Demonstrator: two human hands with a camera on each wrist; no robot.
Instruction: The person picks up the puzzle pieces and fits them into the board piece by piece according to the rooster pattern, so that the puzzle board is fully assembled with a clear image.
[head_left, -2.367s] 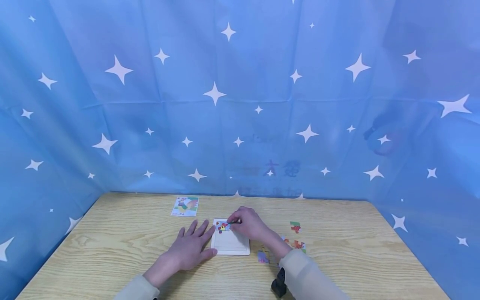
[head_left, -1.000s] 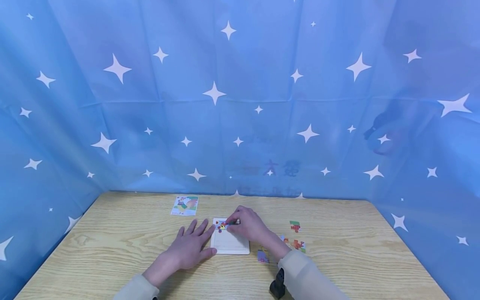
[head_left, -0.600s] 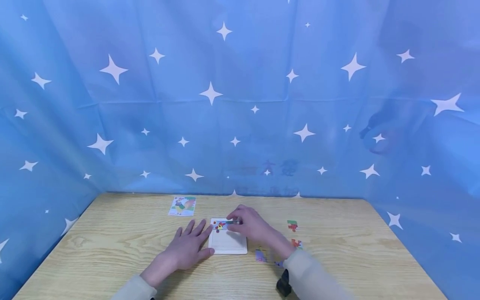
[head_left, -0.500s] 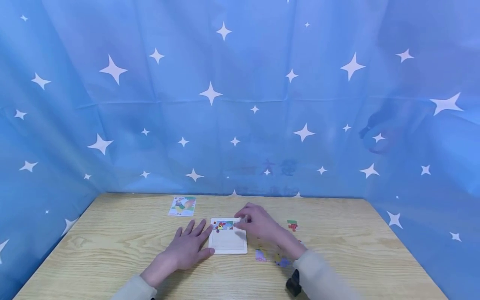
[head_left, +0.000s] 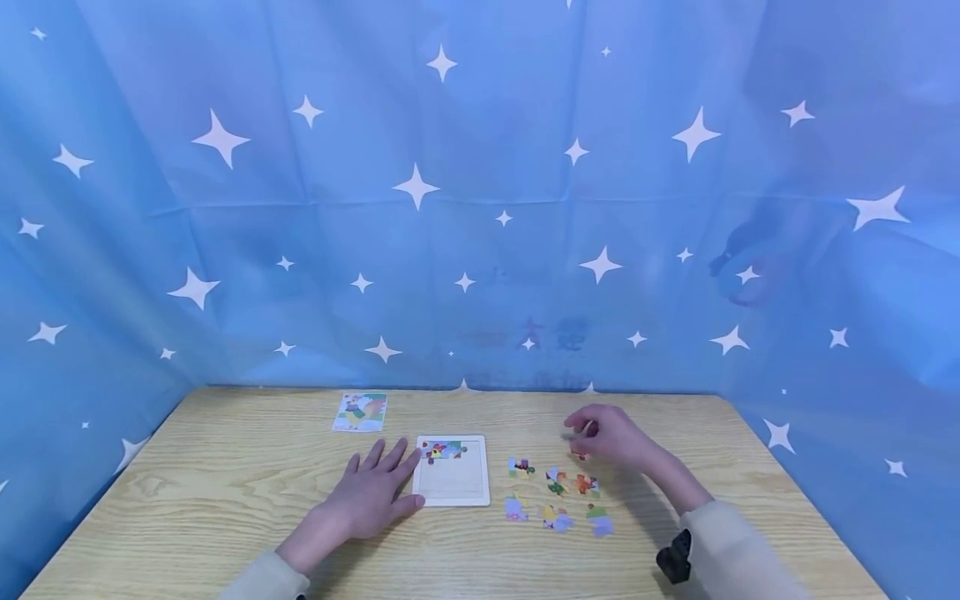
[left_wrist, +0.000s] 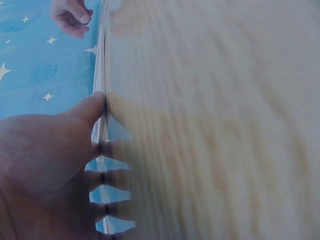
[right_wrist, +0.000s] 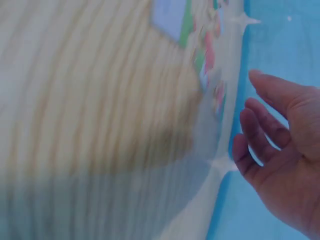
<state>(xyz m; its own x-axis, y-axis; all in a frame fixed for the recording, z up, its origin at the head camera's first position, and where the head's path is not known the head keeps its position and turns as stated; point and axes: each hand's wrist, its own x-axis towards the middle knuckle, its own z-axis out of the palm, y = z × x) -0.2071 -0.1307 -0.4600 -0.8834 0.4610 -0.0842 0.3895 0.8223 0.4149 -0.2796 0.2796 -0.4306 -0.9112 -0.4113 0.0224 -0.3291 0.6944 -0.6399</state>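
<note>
My left hand (head_left: 371, 492) lies flat with spread fingers, its index finger and thumb at the left edge of a white puzzle tray (head_left: 452, 492). A short row of joined jigsaw pieces (head_left: 444, 450) fills the tray's upper left. Over the right side of the table hovers my right hand (head_left: 615, 437), partly covering a red jigsaw piece (head_left: 580, 455). In the right wrist view its fingers (right_wrist: 257, 135) are loosely bent, with nothing between them and the thumb. Several loose jigsaw pieces (head_left: 555, 481) lie between the tray and that hand.
A small picture card (head_left: 360, 412) of a cartoon animal lies behind my left hand. The wooden table (head_left: 225, 492) ends at a blue curtain (head_left: 480, 233) with white stars. A black device (head_left: 674, 557) sits at my right cuff.
My right hand has let go of a jigsaw piece at the tray's top row and moved right, uncovering loose pieces. The left hand has stayed at the tray's edge.
</note>
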